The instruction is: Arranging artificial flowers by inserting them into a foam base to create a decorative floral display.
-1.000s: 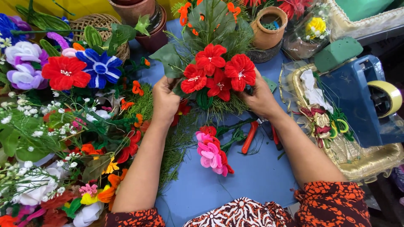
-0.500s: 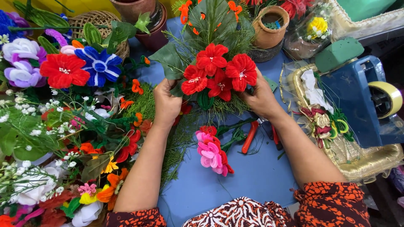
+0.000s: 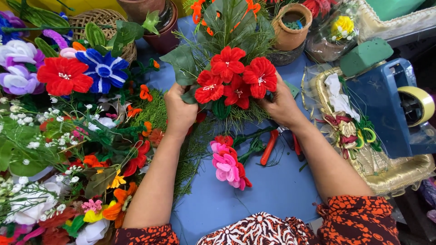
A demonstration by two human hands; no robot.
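Between the left hand (image 3: 179, 111) and right hand (image 3: 282, 105) (both clamped on it) sits the red bouquet (image 3: 234, 77).

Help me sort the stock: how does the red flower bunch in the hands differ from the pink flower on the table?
The red flower bunch is red, several blooms backed by greenery, gripped by the left hand and right hand. The pink flower is pink, lying loose on the blue table, untouched. Both look handmade.
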